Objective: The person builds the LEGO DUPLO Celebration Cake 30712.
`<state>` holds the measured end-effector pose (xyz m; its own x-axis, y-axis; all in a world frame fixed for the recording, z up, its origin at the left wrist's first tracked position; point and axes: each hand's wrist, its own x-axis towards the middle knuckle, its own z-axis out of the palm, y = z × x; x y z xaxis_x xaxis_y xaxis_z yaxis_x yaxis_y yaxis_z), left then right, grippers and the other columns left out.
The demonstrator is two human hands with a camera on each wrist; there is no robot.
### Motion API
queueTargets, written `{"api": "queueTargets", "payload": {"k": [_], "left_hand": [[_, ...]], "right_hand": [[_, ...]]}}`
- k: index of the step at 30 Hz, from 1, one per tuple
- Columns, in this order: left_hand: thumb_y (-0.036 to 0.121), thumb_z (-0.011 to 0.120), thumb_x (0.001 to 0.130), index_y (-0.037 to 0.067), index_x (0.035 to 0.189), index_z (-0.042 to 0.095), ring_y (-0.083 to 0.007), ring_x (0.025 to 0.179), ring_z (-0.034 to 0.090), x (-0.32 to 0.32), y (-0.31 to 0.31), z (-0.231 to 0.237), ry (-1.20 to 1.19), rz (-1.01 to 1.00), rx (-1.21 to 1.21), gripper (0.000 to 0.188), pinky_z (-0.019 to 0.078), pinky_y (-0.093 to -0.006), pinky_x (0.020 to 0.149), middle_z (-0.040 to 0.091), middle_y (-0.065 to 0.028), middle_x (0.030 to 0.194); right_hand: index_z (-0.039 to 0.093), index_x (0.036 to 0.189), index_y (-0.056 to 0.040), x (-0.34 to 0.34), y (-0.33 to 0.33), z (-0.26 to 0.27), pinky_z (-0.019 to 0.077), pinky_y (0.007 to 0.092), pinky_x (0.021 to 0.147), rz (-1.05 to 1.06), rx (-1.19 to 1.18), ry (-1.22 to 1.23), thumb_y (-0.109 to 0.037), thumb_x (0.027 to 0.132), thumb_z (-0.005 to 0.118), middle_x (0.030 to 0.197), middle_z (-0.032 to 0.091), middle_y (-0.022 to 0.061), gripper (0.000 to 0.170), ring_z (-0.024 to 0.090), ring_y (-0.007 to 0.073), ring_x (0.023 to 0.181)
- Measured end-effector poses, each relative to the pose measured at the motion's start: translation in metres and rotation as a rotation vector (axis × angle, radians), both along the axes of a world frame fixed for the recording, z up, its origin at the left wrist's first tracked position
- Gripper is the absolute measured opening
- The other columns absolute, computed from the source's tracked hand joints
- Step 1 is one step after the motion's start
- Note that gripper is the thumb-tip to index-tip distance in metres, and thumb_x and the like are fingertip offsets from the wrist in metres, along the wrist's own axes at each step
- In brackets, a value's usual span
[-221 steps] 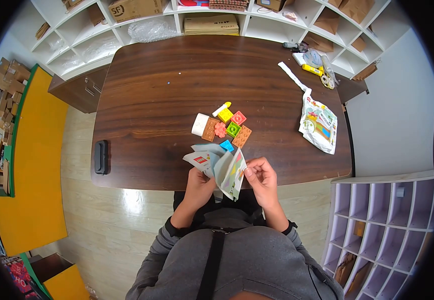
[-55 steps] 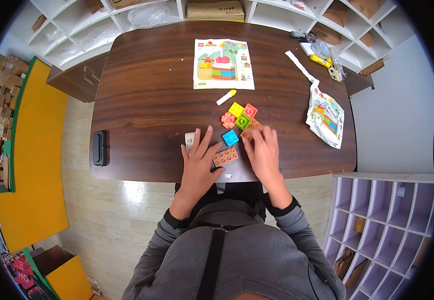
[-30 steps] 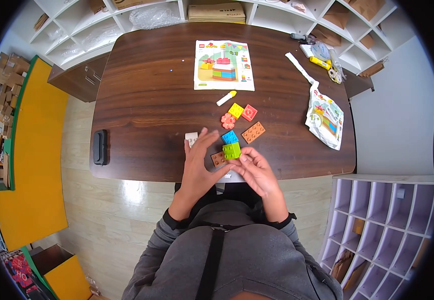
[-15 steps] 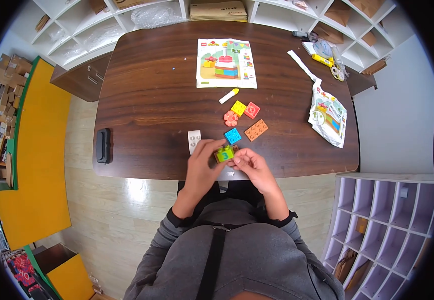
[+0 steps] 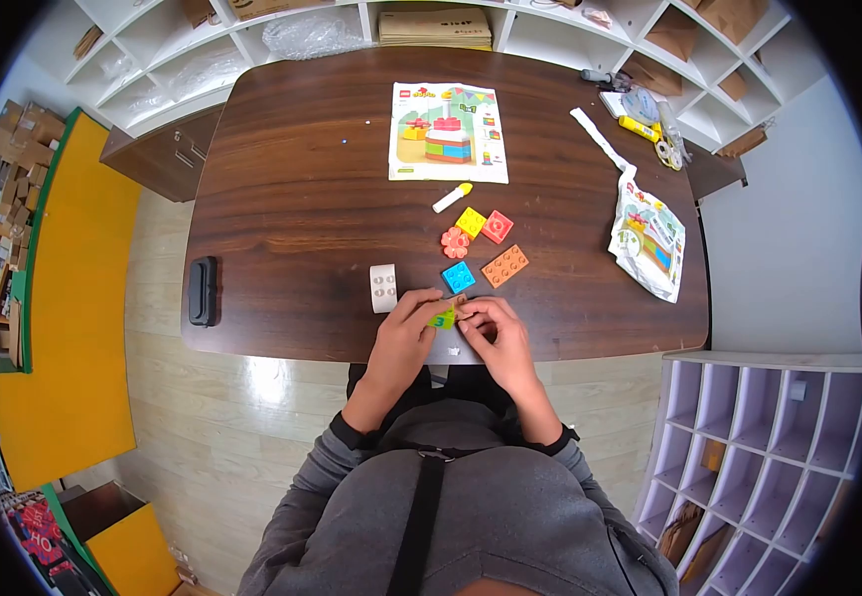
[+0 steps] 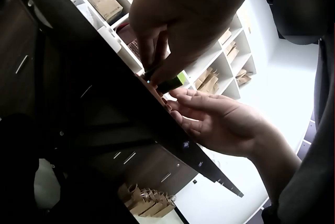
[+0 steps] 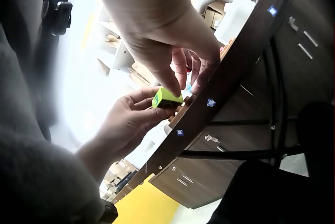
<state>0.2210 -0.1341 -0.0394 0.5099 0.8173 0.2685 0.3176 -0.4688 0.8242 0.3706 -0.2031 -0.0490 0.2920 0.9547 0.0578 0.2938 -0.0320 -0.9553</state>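
Observation:
At the table's front edge my left hand (image 5: 401, 333) pinches a green toy building brick (image 5: 442, 320) printed with a 3, held over a brown studded brick (image 5: 460, 300). My right hand (image 5: 499, 340) has its thumb and curled fingers at the right end of that brown brick, gripping it. In the right wrist view the green brick (image 7: 166, 98) sits right at the brown brick (image 7: 180, 111); my fingers hide much of both. A blue brick (image 5: 459, 278) lies just beyond, a second brown brick (image 5: 505, 265) to its right, and a white curved brick (image 5: 382, 288) left of my left hand.
Farther back lie a red flower piece (image 5: 455, 242), a yellow brick (image 5: 470, 221), a red brick (image 5: 497, 226) and a white candle piece (image 5: 452, 198). Beyond them is a picture leaflet (image 5: 448, 134). An opened bag (image 5: 646, 238) lies right, a black case (image 5: 203, 291) left.
The leaflet has gone from my hands to the table. My right hand picked up the green brick; it is now in my left hand, lowered at the brown brick.

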Motion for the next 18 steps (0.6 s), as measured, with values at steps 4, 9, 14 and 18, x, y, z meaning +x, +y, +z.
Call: {"api": "queueTargets", "payload": {"k": [4, 9, 14, 18], "left_hand": [[-0.008, 0.058, 0.07, 0.006, 0.101, 0.062, -0.0267, 0.094, 0.06, 0.0, -0.003, -0.003, 0.004, 0.006, 0.074, 0.035, 0.0501, -0.0331, 0.076, 0.058, -0.0087, 0.108], [-0.005, 0.06, 0.07, 0.007, 0.104, 0.062, -0.027, 0.092, 0.061, -0.003, -0.004, -0.004, 0.063, 0.054, 0.046, 0.035, 0.0509, -0.0339, 0.075, 0.058, -0.0084, 0.11], [-0.002, 0.061, 0.071, 0.007, 0.105, 0.061, -0.0277, 0.094, 0.061, -0.004, -0.005, -0.002, 0.097, 0.05, 0.045, 0.035, 0.0511, -0.0341, 0.077, 0.058, -0.0088, 0.111], [-0.002, 0.06, 0.073, 0.007, 0.11, 0.059, -0.0291, 0.093, 0.06, -0.006, -0.003, -0.004, 0.075, 0.009, 0.088, 0.038, 0.0514, -0.0348, 0.078, 0.057, -0.01, 0.113]], "right_hand": [[0.06, 0.099, -0.0035, -0.004, 0.001, 0.004, 0.0457, 0.0266, 0.062, 0.003, 0.014, -0.176, 0.001, 0.075, 0.064, 0.097, 0.053, 0.0076, 0.024, 0.057, 0.0159, 0.074], [0.061, 0.096, -0.0032, -0.006, 0.001, -0.001, 0.046, 0.0277, 0.06, 0.007, 0.046, -0.235, 0.0, 0.075, 0.065, 0.096, 0.053, 0.0083, 0.022, 0.057, 0.0167, 0.071], [0.063, 0.094, -0.003, -0.004, 0.001, -0.004, 0.0456, 0.0269, 0.057, -0.005, 0.075, -0.242, -0.001, 0.075, 0.065, 0.095, 0.054, 0.0082, 0.019, 0.058, 0.0156, 0.066], [0.064, 0.093, -0.0021, -0.003, 0.0, -0.006, 0.0447, 0.024, 0.057, -0.012, 0.053, -0.223, -0.001, 0.075, 0.066, 0.097, 0.055, 0.0064, 0.018, 0.056, 0.0128, 0.068]]}}
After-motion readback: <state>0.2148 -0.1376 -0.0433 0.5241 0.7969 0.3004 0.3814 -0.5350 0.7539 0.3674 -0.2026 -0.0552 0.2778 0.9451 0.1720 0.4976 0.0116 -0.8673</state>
